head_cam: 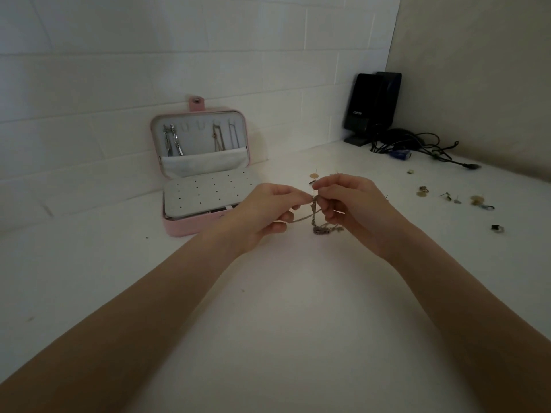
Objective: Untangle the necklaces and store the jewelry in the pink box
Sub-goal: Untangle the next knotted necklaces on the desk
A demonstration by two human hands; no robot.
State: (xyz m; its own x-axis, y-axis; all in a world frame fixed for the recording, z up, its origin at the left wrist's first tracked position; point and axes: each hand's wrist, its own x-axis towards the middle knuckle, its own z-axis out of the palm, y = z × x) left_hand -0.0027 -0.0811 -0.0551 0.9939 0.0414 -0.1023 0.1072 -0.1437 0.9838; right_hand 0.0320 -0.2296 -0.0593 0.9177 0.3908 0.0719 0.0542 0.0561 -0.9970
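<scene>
Necklaces (317, 217), a knot of thin chains, hang between the two hands just above the white table (268, 338), at the centre of the view. The left hand (262, 216) pinches a strand at 9 o'clock of the knot, fingers curled round it, while the right hand (354, 210) pinches the top of the twist at 3 o'clock, its lower fingers curled with a strand running toward them. A small clump dangles at 6 o'clock, close over the table. To do this step well, the judgement is that the hands should ease the strands apart gently rather than tug, since pulling would likely tighten the knot; loosening the clump first and feeding one end back through seems the safer course. Farther off at 10 o'clock stands the pink box (205, 174), open, its lid leaning on the wall with several chains (173, 140) already hanging inside and a perforated grey panel (205, 193) lying across the base. At 2 o'clock small pieces of jewelry (465, 201) lie scattered well apart from the box, with a few more (313, 176) just behind the hands. Beyond, in the corner at 1 o'clock, stand black speakers (372, 105) with a tangle of cables (423, 146). The wall (119, 55) at 12 o'clock is white brick, the side wall beige, and the light is dim.
</scene>
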